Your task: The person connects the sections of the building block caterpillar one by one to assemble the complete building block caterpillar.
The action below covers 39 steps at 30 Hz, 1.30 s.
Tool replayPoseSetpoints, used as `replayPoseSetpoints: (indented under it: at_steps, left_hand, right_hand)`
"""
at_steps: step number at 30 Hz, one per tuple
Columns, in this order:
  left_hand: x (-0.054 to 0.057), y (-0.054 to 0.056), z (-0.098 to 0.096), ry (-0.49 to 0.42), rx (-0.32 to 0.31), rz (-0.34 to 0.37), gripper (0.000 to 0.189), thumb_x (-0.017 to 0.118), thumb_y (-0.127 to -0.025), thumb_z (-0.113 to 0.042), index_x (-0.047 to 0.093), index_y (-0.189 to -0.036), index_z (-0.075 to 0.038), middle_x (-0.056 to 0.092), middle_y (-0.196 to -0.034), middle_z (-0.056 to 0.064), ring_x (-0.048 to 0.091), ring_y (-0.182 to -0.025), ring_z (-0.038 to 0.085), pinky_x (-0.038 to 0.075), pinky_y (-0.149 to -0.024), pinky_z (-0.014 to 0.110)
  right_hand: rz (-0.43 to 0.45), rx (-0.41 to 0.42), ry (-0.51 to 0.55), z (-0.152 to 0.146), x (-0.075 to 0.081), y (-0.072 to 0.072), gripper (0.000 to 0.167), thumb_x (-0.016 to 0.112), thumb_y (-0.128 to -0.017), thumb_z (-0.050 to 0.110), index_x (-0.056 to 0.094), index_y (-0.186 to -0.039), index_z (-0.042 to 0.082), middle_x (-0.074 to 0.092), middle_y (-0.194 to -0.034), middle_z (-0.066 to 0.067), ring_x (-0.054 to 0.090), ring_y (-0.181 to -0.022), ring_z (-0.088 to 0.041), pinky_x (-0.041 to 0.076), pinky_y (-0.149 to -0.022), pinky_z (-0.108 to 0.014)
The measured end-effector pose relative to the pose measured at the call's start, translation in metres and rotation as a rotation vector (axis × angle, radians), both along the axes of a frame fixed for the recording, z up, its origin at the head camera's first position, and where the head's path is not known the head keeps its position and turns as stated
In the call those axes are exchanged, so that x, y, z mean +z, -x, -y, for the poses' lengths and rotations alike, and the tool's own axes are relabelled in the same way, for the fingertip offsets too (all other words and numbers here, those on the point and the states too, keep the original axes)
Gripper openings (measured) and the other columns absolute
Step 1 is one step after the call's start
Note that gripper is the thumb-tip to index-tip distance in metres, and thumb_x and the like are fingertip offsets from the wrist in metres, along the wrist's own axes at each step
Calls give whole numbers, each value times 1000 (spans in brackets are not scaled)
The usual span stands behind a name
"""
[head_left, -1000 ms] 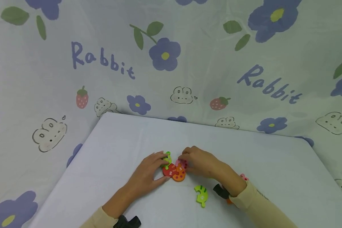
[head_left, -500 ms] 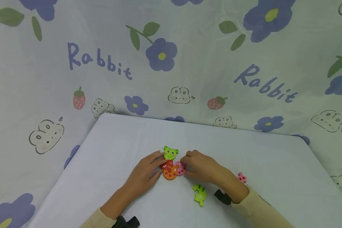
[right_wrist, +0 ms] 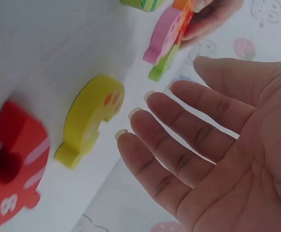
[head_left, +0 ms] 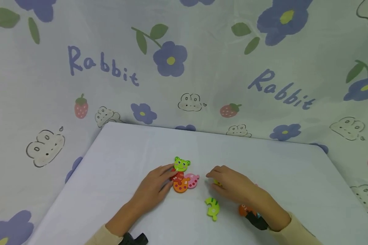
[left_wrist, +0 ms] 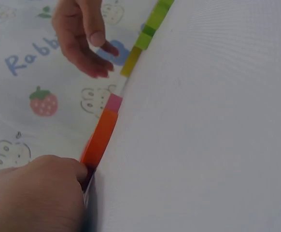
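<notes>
Four joined caterpillar puzzle pieces lie mid-table: a green smiling head (head_left: pixel 181 165), a red piece marked 2 (head_left: pixel 178 177), an orange piece marked 3 (head_left: pixel 180 186) and a pink piece (head_left: pixel 191 181). My left hand (head_left: pixel 151 187) holds the red piece at its left side, fingertips over its edge and thumb low beside it. My right hand (head_left: pixel 233 183) hovers right of the chain, holding nothing. In the right wrist view its fingers (right_wrist: pixel 160 150) are spread and nearly straight, close to a yellow curved piece (right_wrist: pixel 85 123).
A loose green piece (head_left: pixel 213 209) lies in front of the chain. Farther right, an orange piece (head_left: pixel 244 209) shows partly behind the right wrist's dark camera (head_left: pixel 257 220). A red striped piece (right_wrist: pixel 22 169) lies near the yellow one. A patterned curtain (head_left: pixel 187 68) hangs behind the white table (head_left: pixel 135 143).
The joined pieces have turned and shifted left under my left hand, the head now pointing up. My right hand has let go of the pink piece and moved right, over the yellow piece.
</notes>
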<state>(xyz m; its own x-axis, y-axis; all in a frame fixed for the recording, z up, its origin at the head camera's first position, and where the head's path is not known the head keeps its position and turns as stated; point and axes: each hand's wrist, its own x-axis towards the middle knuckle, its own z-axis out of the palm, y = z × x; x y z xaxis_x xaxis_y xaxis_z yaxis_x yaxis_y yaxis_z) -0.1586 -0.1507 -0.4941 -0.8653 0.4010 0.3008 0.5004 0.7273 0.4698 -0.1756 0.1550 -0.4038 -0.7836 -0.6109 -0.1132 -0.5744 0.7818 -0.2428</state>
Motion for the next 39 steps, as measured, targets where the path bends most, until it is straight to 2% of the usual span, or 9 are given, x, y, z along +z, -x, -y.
replayPoseSetpoints:
  at_steps: [7,13,16,23,31,39]
  left_hand:
    - [-2,1,1,-28,-1,0,42,75,-99,-21,68,-140,-18,53,-155,-2,51,-140,19,44,-115,45]
    - [0,1,0,-45,1,1,41,75,-98,-20,69,-139,-18,55,-153,-1,52,-140,20,45,-114,46]
    - [0,0,0,-55,0,2,41,76,-98,-20,69,-138,-18,55,-153,-1,51,-140,19,45,-114,46]
    - [1,0,-2,-69,3,-2,41,77,-97,-19,69,-138,-17,56,-152,-1,52,-139,19,45,-114,46]
    - [3,-2,-2,-64,15,10,42,77,-97,-19,69,-138,-18,56,-152,-1,52,-139,19,45,-114,47]
    - [1,-1,-1,-64,14,11,42,77,-97,-20,69,-138,-18,56,-152,-1,52,-139,20,45,-114,47]
  right_hand:
    - [76,-34,8,-14,6,-20,39,79,-95,27,71,-131,15,66,-127,2,62,-118,-19,57,-98,-41]
    - [95,-41,37,-17,-4,-39,48,84,-89,39,71,-130,17,64,-123,5,62,-113,-15,58,-94,-39]
    - [103,-58,7,-16,-10,-47,54,86,-84,47,71,-129,20,64,-122,6,61,-112,-15,59,-93,-38]
    - [125,-101,-38,-12,-19,-59,68,91,-77,52,70,-133,19,60,-125,4,56,-112,-16,60,-92,-39]
    - [65,-89,-66,-9,-26,-66,68,89,-79,52,69,-133,17,59,-125,3,55,-111,-18,61,-90,-40]
    - [50,-115,-58,-9,-30,-67,70,90,-78,54,69,-134,17,60,-127,1,56,-113,-19,62,-89,-42]
